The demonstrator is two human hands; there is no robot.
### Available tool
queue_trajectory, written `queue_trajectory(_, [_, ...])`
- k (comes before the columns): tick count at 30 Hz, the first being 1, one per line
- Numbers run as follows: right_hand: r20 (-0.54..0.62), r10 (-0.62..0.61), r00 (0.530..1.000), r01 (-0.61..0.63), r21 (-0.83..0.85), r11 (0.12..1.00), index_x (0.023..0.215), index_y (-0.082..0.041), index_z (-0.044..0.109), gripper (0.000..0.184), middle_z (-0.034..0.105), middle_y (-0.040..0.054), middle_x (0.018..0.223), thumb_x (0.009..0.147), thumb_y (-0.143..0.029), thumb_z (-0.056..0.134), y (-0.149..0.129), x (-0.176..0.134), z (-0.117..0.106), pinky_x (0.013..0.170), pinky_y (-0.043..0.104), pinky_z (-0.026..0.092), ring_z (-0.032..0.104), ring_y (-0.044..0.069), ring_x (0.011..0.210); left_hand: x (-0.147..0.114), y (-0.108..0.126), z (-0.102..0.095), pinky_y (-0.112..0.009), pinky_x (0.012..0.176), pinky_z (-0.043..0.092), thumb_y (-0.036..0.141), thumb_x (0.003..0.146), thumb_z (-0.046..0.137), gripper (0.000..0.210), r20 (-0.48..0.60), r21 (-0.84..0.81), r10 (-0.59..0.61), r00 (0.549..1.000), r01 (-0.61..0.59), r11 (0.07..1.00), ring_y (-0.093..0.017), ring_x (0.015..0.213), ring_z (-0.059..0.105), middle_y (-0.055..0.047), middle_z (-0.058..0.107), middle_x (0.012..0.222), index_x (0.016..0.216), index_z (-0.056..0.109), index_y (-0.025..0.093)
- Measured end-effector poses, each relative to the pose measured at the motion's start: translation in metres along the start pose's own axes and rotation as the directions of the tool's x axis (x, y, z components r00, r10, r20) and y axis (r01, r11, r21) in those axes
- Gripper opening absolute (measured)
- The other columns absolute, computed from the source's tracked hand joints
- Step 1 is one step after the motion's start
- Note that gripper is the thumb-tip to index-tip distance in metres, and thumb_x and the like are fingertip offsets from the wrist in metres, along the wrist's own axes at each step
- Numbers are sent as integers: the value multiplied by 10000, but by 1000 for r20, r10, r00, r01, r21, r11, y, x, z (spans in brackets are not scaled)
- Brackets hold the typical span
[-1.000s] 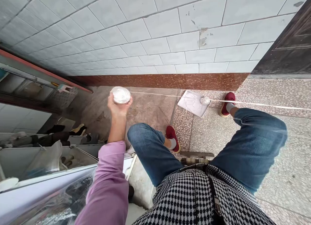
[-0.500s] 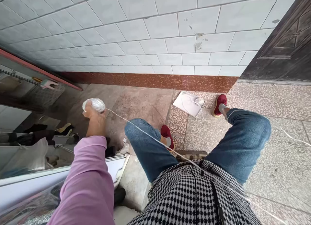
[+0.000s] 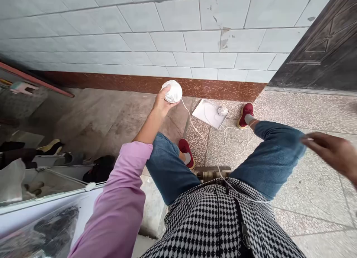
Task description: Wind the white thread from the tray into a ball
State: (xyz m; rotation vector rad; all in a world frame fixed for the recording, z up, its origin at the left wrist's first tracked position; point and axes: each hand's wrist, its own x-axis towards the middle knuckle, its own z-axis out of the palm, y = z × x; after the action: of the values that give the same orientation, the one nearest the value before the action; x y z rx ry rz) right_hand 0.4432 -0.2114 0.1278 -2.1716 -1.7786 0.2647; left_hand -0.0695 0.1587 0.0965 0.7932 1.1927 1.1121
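Observation:
My left hand point(image 3: 161, 103) is wrapped round a ball of white yarn point(image 3: 173, 91), held out in front of my left knee. From the ball a slack strand point(image 3: 193, 126) hangs down, and white yarn also runs across the checked apron on my lap. At the right edge, beyond my right knee, is my right hand point(image 3: 331, 150), somewhat blurred. Its fingertips are pinched together; a small pale spot shows there, too unclear to name. A second white ball point(image 3: 222, 111) lies in a shallow white box point(image 3: 208, 115) on the floor, with loose loops of yarn point(image 3: 238, 139) beside it.
A tiled wall point(image 3: 192, 42) with a brown base strip runs ahead. The dark door point(image 3: 312, 53) stands at the right. Shelves with shoes point(image 3: 51, 147) are at the left, beside a small pink stool point(image 3: 23, 87). My red shoes point(image 3: 186, 152) rest on the floor.
My left hand has swung rightwards and up with the yarn ball, and the taut strand has gone slack. My right hand has come into view. Yarn loops now lie on the floor by the box.

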Motion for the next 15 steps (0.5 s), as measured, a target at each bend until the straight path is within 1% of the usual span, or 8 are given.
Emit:
queue_trajectory(1, [78,-24,997,19,59,998,956,-306,769,570,831,104,925,1033,-794,484,-8,15,14,644,402,593,763,256,731,-1,-6,-2,-483,1047,621,590,638,936,719,-2,12,-28,1000,28,1000,-358,1341,666,-98,748,1338,1252,694,304])
queue_trajectory(2, [169,-62,984,40,131,991,960,-294,784,583,842,105,953,1004,-807,510,-16,30,24,684,415,603,780,271,761,-1,-10,-5,-488,1037,627,583,622,937,704,-14,24,-59,998,60,998,-365,1340,664,-99,750,1328,1227,703,307])
queue_trajectory(5, [325,-79,943,37,136,990,953,-253,799,386,837,77,909,1016,-588,617,-26,75,37,719,381,582,757,242,736,0,-12,-16,-503,1029,636,589,610,924,671,-42,29,-109,993,110,994,-377,1354,653,-88,757,1307,1199,715,344])
queue_trajectory(6, [355,-50,934,4,130,992,973,-237,806,295,841,79,925,1012,-482,648,-25,88,36,755,367,583,765,235,770,0,-11,-18,-507,1037,634,599,615,916,672,-46,26,-97,994,98,995,-378,1366,645,-82,757,1311,1208,714,356])
queue_trajectory(8, [359,26,933,-58,78,995,1026,-204,819,184,851,97,999,993,-308,671,-19,111,31,846,359,580,781,232,859,-3,-6,-20,-519,1059,624,620,623,907,689,-47,24,-61,997,62,998,-384,1391,629,-84,753,1329,1227,707,358])
queue_trajectory(11, [349,77,934,-79,-7,997,1096,-171,828,203,848,129,1119,985,-194,659,-20,135,33,923,363,563,786,241,965,-12,-2,-17,-549,1084,605,647,630,902,729,-15,53,-44,999,45,998,-404,1420,605,-117,741,1353,1253,694,331])
queue_trajectory(13, [417,14,909,-29,30,999,1141,-175,824,232,847,125,1132,1008,-196,635,-35,146,48,894,343,569,786,233,963,-19,-1,-12,-564,1103,592,650,645,894,745,27,74,-51,998,49,996,-408,1432,596,-129,736,1361,1283,685,326])
queue_trajectory(15, [469,-121,875,89,89,992,1142,-183,822,233,850,106,1091,1016,-198,626,-59,159,74,841,311,573,786,217,921,-23,-3,-7,-565,1123,583,639,663,881,746,72,86,-58,996,51,995,-405,1437,595,-125,735,1371,1309,680,326])
